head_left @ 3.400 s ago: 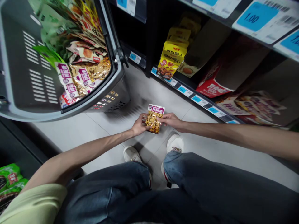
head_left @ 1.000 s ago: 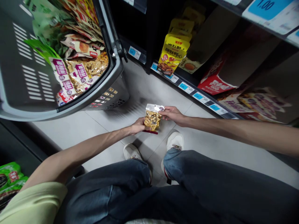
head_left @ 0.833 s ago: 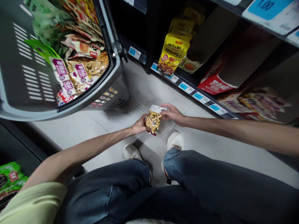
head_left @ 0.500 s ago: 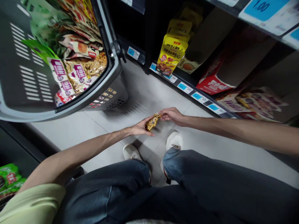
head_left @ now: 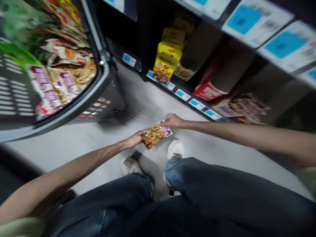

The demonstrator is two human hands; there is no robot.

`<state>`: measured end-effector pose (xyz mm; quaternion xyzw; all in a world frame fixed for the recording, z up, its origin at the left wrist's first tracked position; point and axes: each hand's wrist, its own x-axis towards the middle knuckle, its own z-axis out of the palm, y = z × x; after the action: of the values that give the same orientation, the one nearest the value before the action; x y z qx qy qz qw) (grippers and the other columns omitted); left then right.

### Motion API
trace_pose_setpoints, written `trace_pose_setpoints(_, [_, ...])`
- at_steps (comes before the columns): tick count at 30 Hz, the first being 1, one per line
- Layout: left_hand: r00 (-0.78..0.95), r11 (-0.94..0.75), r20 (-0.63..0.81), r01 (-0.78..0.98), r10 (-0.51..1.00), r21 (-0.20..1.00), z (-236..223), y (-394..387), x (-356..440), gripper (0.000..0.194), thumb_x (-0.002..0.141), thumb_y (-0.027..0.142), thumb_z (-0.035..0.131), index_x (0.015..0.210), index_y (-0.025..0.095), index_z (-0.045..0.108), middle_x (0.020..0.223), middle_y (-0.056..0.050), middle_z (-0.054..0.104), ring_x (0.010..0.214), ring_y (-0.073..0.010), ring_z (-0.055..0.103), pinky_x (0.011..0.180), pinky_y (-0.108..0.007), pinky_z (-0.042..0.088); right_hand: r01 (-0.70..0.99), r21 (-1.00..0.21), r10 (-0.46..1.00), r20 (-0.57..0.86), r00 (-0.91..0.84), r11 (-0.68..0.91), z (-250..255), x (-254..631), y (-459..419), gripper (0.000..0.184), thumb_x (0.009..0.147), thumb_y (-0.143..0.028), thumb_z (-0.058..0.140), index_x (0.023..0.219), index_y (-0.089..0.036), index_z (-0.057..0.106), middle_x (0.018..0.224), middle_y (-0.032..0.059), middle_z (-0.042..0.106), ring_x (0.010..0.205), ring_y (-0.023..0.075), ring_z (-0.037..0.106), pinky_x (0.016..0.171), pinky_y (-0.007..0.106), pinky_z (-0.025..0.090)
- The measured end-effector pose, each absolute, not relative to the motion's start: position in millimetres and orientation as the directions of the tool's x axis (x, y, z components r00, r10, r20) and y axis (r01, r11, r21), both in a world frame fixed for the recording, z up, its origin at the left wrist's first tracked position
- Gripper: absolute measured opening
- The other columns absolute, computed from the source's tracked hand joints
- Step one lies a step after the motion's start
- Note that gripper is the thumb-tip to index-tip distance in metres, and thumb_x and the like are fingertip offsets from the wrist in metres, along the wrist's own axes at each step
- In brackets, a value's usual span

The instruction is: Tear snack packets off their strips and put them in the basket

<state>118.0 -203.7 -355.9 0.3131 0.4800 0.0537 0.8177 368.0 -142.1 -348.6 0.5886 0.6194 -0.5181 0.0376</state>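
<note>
A small snack packet [head_left: 156, 134] with golden pieces and a purple-and-white label is held between both hands above the tiled floor. My left hand [head_left: 135, 139] pinches its lower left end. My right hand [head_left: 172, 120] pinches its upper right, labelled end. The packet lies tilted, label side up. The picture is smeared by motion.
A grey shopping basket [head_left: 103, 82] full of snack packets stands at the left. Dark shelves at the right carry yellow packets [head_left: 166, 62], a red-and-white carton [head_left: 209, 89] and more packets [head_left: 244, 107], with blue price tags [head_left: 195, 103] along the edge. My knees and white shoes [head_left: 174, 148] are below.
The packet has been turned over between my hands, from clear back side through edge-on to label side up. The view has swung left and blurred.
</note>
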Motion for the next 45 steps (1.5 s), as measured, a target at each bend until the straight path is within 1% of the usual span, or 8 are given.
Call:
trace_pose_setpoints(4, [0.542,0.796,-0.735,0.185,0.407,0.576,-356,-204,113,0.059,0.072,0.036,0.074,0.125,0.015,0.058,0.115,-0.011,0.068,0.094,-0.0230,0.066,0.073,-0.029,0.054,0.784,-0.615,0.686,-0.538,-0.491,0.078,-343,373,-134,0.038,0.077,-0.049,0.074,0.064,-0.013,0.069,0.053,-0.0019,0.055,0.059,0.0108,0.053,0.053,0.020,0.032])
trace_pose_setpoints(9, [0.563,0.811,-0.734,0.178,0.381,0.557,-353,-198,110,0.073,0.069,0.047,0.078,0.130,0.016,0.054,0.120,-0.013,0.066,0.106,-0.0323,0.064,0.080,-0.042,0.058,0.525,-0.827,0.509,-0.547,-0.665,-0.202,-336,367,-147,0.031,0.087,-0.030,0.069,0.109,-0.009,0.067,0.094,0.0041,0.071,0.080,0.0137,0.065,0.067,0.017,0.046])
trace_pose_setpoints(13, [0.645,0.784,-0.699,0.243,0.310,0.572,-341,-191,115,0.066,0.071,0.051,0.075,0.125,0.016,0.059,0.125,-0.013,0.064,0.109,-0.0321,0.064,0.089,-0.043,0.056,0.482,-0.875,0.534,-0.391,-0.749,0.035,-300,374,-152,0.033,0.092,-0.020,0.060,0.124,-0.011,0.062,0.105,0.0051,0.070,0.092,0.0152,0.066,0.078,0.019,0.048])
trace_pose_setpoints(17, [0.632,0.781,-0.734,0.317,0.248,0.538,-331,-185,126,0.074,0.072,0.057,0.071,0.134,0.023,0.051,0.129,-0.013,0.062,0.100,-0.0292,0.069,0.091,-0.041,0.055,0.447,-0.755,0.524,-0.161,-0.836,0.480,-229,410,-152,0.052,0.090,0.000,0.043,0.138,-0.018,0.051,0.137,0.0070,0.054,0.119,0.0172,0.056,0.089,0.023,0.048])
trace_pose_setpoints(21, [0.576,0.800,-0.782,0.341,0.238,0.494,-340,-185,132,0.077,0.065,0.066,0.071,0.126,0.021,0.057,0.123,-0.015,0.066,0.091,-0.0299,0.071,0.086,-0.039,0.057,0.672,-0.445,0.738,-0.036,-0.674,0.592,-167,465,-176,0.053,0.096,-0.008,0.039,0.146,-0.025,0.040,0.148,0.0066,0.041,0.129,0.0193,0.049,0.097,0.030,0.048])
trace_pose_setpoints(29, [0.532,0.812,-0.808,0.336,0.254,0.477,-357,-189,127,0.069,0.056,0.068,0.071,0.106,0.021,0.066,0.111,-0.015,0.071,0.082,-0.0294,0.072,0.073,-0.034,0.059,0.959,0.212,0.873,0.412,-0.263,0.189,-185,600,-234,0.043,0.087,-0.008,0.048,0.125,-0.020,0.064,0.125,0.0103,0.063,0.111,0.0218,0.063,0.092,0.030,0.051])
trace_pose_setpoints(35, [0.499,0.823,-0.818,0.309,0.286,0.476,-353,-189,127,0.057,0.052,0.058,0.078,0.095,0.021,0.071,0.102,-0.013,0.073,0.075,-0.0292,0.070,0.064,-0.032,0.056,0.912,0.238,0.930,0.241,0.277,-0.333,-208,639,-229,0.043,0.071,-0.020,0.043,0.100,-0.011,0.074,0.084,0.0145,0.070,0.084,0.0292,0.066,0.083,0.038,0.052])
trace_pose_setpoints(45, [0.498,0.802,-0.817,0.338,0.291,0.492,-347,-187,125,0.055,0.053,0.054,0.078,0.095,0.020,0.066,0.088,-0.003,0.074,0.072,-0.0228,0.066,0.065,-0.028,0.050,0.956,0.008,0.953,-0.072,0.294,-0.294,-212,629,-165,0.041,0.091,-0.038,0.038,0.104,-0.017,0.072,0.100,0.0150,0.070,0.100,0.0298,0.064,0.094,0.040,0.047])
